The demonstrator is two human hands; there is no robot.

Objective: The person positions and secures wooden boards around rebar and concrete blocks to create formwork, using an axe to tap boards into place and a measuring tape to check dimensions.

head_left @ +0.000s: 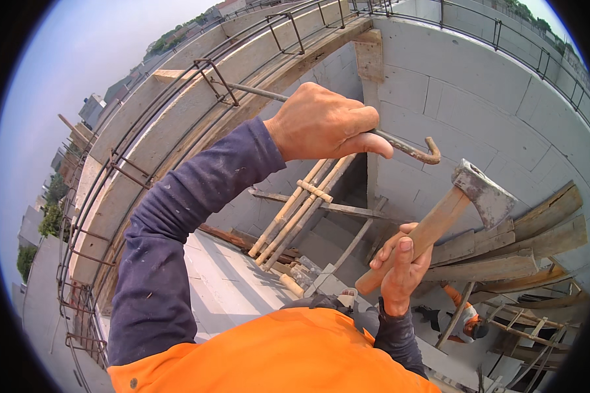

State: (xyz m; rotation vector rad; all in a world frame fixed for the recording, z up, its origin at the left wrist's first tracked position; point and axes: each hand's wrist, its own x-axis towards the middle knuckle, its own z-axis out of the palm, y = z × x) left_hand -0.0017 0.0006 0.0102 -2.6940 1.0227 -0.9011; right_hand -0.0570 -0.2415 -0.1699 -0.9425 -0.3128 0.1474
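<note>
View from the head of a person working at the top of a block structure. The left hand [328, 124], back uppermost, has its grip wrapped narrowly around a slim metal rod [406, 147]; the rod's hooked end projects to the right, and its other end reaches left to the reinforcing-bar cage [205, 62], where contact cannot be determined. The right hand [403, 268], nearer to the wearer, holds a hatchet [439, 215] by its wooden handle, the grip set around the lower part of the shaft; the metal head points far and to the right, just beside the rod's hook but apart from it. Dark blue sleeves [177, 216] and an orange garment [282, 354] occupy the near part. The cage runs along the left and far sides, beside wooden boards [308, 56]. To the far right stands a pale block wall [465, 98]. Beneath the hands are lashed bamboo poles [301, 203]; to the right lie weathered planks [491, 265], with a co-worker [471, 321] in orange at a lower level.
</note>
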